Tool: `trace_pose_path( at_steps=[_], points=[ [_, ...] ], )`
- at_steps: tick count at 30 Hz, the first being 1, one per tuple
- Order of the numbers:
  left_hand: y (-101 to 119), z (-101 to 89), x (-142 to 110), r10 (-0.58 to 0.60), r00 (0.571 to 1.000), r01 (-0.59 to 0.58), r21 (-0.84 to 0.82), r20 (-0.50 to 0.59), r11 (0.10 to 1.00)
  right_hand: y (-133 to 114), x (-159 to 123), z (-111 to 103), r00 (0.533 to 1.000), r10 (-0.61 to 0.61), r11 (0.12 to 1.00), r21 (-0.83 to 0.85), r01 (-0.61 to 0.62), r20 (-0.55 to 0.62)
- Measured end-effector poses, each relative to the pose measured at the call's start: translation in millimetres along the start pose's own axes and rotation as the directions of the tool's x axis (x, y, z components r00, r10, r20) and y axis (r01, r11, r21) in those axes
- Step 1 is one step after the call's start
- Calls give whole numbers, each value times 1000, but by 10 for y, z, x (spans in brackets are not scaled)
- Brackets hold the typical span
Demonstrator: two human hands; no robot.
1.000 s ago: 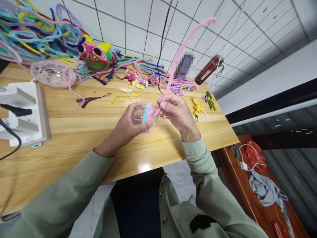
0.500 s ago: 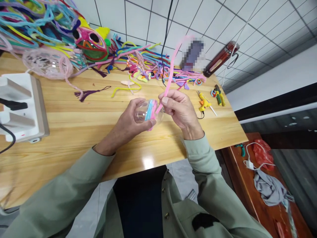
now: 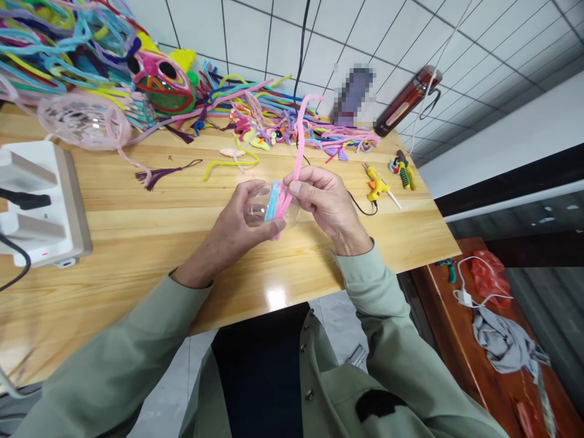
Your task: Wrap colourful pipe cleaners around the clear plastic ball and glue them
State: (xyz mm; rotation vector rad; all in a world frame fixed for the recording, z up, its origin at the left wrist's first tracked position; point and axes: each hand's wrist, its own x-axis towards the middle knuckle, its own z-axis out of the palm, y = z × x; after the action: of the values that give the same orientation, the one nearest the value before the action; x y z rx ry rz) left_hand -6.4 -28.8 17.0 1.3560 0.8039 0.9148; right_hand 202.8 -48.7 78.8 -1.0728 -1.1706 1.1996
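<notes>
- Pale wood, glossy and grained, makes the desk point(image 3: 137, 255), which runs in from the left edge; white square tiles with dark joints cover the wall point(image 3: 246, 36) behind.
- Far left, one white power strip point(image 3: 68, 210) carries two bulky white adapters and one black plug.
- Behind it lies a heap of fuzzy pipe cleaners point(image 3: 50, 58) in many colours, too tangled to count.
- Before the heap sits one clear oval shell point(image 3: 82, 125) wound with pale pink fuzz.
- Next come one purple thread tassel point(image 3: 157, 176) and one round-eyed figure point(image 3: 166, 91) with a clear belly.
- The left hand point(image 3: 241, 213) curls its fingers around one smooth, clear ball point(image 3: 257, 210), held above the middle of the desk and belted with fuzzy blue and pink bands point(image 3: 274, 204).
- One pink pipe cleaner point(image 3: 300, 134) rises from the ball, its top bent over.
- The right hand point(image 3: 326, 198) pinches that strand near its lower end between thumb and forefinger.
- To the right: one yellow glue gun point(image 3: 376, 185), one pair of pliers point(image 3: 404, 170), one dark red flask point(image 3: 406, 103).
- Beyond, a red-brown wooden bench point(image 3: 460, 331) bears one crinkled red bag point(image 3: 490, 280) and one rumpled grey cloth point(image 3: 504, 340).
</notes>
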Motion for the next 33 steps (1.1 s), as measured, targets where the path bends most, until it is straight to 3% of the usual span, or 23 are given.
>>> trace_pose_path(
  at_steps=[12, 19, 26, 30, 33],
  points=[
    [0, 1, 5, 9, 1000, -9, -22, -4, 1000, 3, -19, 52, 999, -7, 1000, -4, 6, -32],
    [12, 17, 14, 11, 1000, -12, -27, -19, 1000, 140, 2, 28, 997, -48, 998, -51, 45, -62],
    [45, 18, 15, 4, 998, -5, -30, -63, 1000, 222, -35, 55, 969, -202, 955, -247, 163, -142],
    [66, 17, 20, 29, 997, -31, -23, -75, 999, 199, -77, 58, 922, -384, 861, -377, 341, -44],
    [62, 9, 24, 36, 997, -37, -14, -68, 999, 202, -78, 41, 908, -417, 813, -435, 388, 31]
  ],
)
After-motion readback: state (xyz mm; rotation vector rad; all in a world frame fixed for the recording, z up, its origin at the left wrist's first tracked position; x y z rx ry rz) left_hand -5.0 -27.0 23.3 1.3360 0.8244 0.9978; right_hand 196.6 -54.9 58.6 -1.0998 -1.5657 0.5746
